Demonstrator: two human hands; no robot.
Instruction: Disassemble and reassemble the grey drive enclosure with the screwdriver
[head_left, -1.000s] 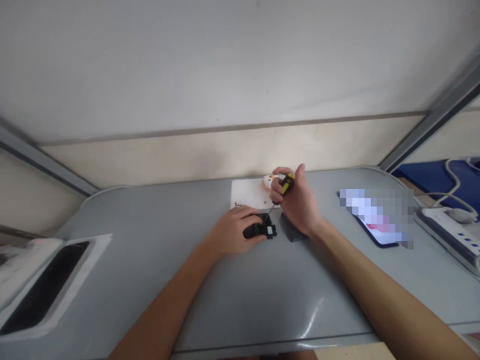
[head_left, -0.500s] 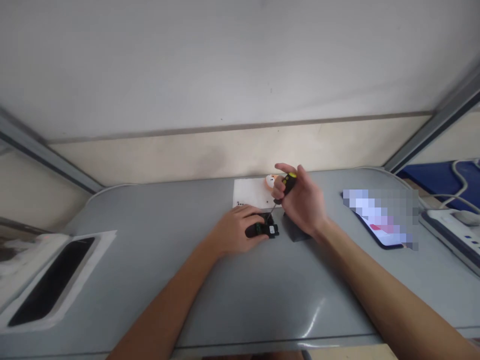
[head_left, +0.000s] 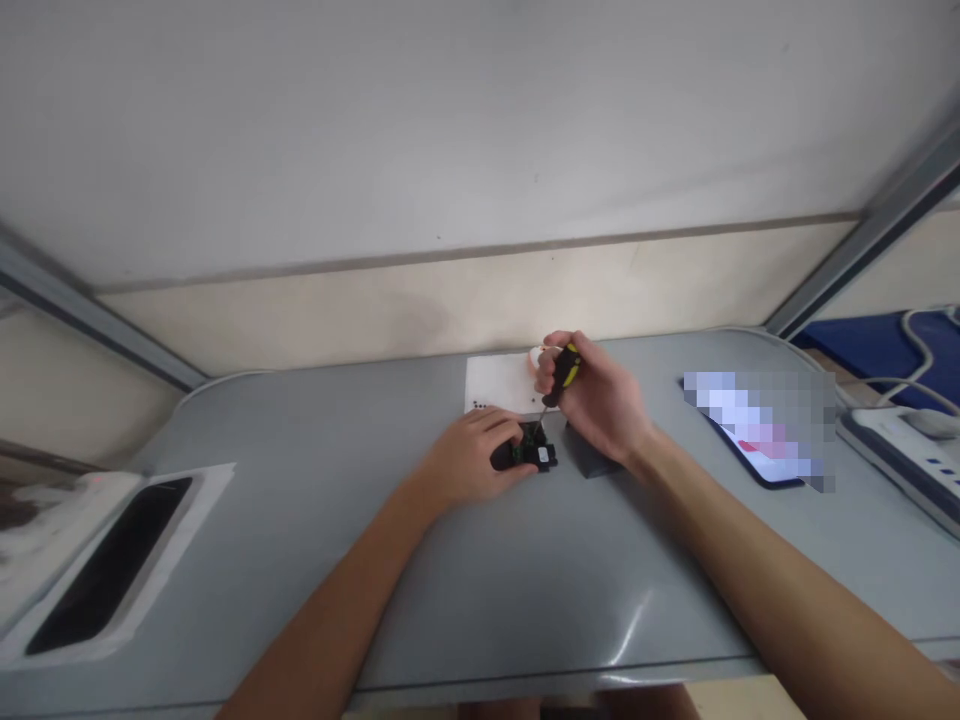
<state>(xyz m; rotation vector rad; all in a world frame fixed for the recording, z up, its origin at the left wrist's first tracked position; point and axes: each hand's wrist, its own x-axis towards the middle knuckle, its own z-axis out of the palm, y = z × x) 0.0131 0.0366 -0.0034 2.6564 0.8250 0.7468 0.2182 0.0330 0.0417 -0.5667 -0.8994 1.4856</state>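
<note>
My left hand (head_left: 476, 455) grips a small black device (head_left: 541, 456) with a green circuit board showing and a white label, low over the grey table. In my right hand (head_left: 604, 400) is a black and yellow screwdriver (head_left: 564, 372), its shaft slanting down to the device's upper part. The tip is too small to make out. Behind the device lies a white sheet (head_left: 491, 380) with several small dark pieces at its lower left. A round orange and white item (head_left: 535, 355) is partly hidden by my right hand. Beneath my right wrist sits a dark flat piece (head_left: 591, 458).
A phone with a lit, blurred screen (head_left: 750, 430) lies on the table (head_left: 300, 430) to the right, beside a power strip (head_left: 900, 460) with cables. At the left, a black flat object (head_left: 112, 565) rests on white paper. A wall stands behind.
The screwdriver's handle has moved slightly left and stands more upright, and my right hand's fingers have curled closer around it. My left hand still holds the device in nearly the same place.
</note>
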